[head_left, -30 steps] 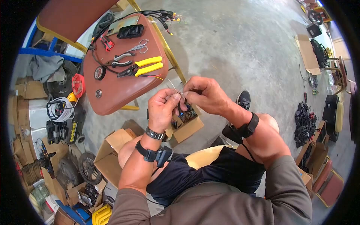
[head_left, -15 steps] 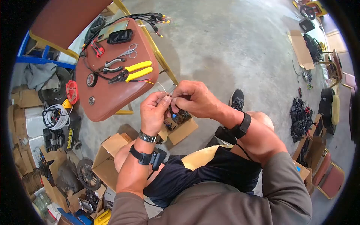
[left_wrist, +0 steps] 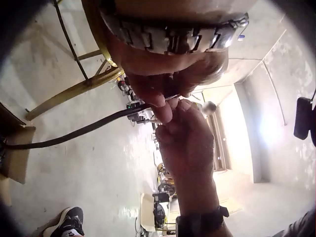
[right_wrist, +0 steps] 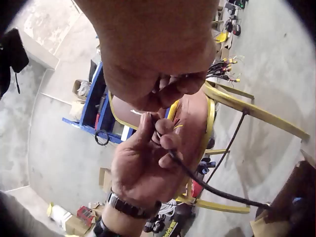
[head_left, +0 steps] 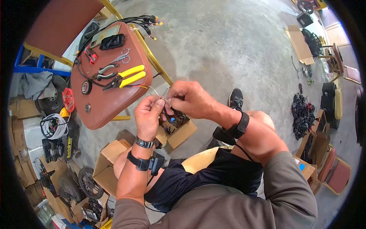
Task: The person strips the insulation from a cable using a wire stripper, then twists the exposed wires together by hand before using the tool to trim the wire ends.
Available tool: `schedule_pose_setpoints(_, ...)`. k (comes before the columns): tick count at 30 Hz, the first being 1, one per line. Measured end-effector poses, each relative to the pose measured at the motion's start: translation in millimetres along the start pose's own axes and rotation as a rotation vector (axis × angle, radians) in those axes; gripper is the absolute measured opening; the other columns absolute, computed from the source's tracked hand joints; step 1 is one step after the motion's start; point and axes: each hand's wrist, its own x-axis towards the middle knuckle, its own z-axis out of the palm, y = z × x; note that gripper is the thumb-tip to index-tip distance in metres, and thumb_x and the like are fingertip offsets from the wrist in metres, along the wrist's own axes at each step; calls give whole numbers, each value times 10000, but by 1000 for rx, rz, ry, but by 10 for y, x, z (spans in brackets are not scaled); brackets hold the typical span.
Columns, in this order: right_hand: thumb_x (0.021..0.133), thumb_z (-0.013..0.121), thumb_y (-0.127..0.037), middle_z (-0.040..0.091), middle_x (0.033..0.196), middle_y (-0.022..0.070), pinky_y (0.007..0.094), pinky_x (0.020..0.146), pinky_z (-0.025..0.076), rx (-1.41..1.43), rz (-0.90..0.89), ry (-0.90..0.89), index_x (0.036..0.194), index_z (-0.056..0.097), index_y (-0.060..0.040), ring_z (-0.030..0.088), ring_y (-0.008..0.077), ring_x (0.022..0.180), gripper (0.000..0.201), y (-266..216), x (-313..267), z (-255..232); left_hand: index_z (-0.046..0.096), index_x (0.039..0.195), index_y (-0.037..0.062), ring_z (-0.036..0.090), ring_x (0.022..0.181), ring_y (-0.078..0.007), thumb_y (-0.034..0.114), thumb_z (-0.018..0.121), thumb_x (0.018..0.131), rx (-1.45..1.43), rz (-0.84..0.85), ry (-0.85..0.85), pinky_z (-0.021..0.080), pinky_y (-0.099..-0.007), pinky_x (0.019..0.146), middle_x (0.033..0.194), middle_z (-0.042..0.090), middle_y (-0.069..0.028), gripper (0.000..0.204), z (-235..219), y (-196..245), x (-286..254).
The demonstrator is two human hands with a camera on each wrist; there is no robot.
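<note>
My left hand (head_left: 147, 117) holds a black cable (left_wrist: 74, 136) near its end, thumb and fingers pinching it. The cable hangs from that hand toward an open cardboard box of wiring. Fingertips of my right hand (head_left: 190, 98) meet the left ones and pinch thin wire at the cable's end. A pale wire (head_left: 154, 90) sticks up from between the hands; the pinched tips are largely hidden by fingers. Close by, on the brown chair seat (head_left: 100, 110), lie yellow-handled wire strippers (head_left: 132, 75) with red and yellow wire ends beside them.
Also on the seat are grey-handled pliers (head_left: 105, 71), scissors (head_left: 122, 57), a red tool (head_left: 91, 55), a black pouch (head_left: 112, 42) and two tape rolls. The cardboard box (head_left: 183, 134) stands on the floor below the hands. Wheels and cartons crowd the left side.
The head view has turned, so the chair and hands sit farther left and lower in the frame. Both hands stay together at the cable's end, with the same grip.
</note>
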Motion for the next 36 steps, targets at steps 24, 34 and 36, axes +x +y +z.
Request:
schedule_pose_setpoints(24,824,652,-59,641,738,65,286,619,483,85,79,-86,836,650,-6,603,121,690,54,-76,-34,-69,622,977,17,623,626,-113,100,608,959,0,45,-10,455,-205,513,779,666,-68,86,25,-13,-19)
schedule_pose_setpoints(34,814,646,-53,636,731,71,294,627,488,-13,10,-14,846,653,-5,596,128,680,58,-9,-8,-93,617,951,21,630,637,-118,97,592,966,-2,26,-54,458,-205,515,793,668,-72,81,22,-9,-48)
schedule_pose_setpoints(36,818,642,-52,635,725,68,294,627,489,35,6,-65,844,652,-3,595,125,678,56,-29,-38,-59,614,944,20,626,635,-113,101,593,967,17,45,-15,457,-204,516,787,663,-65,87,13,-1,-37)
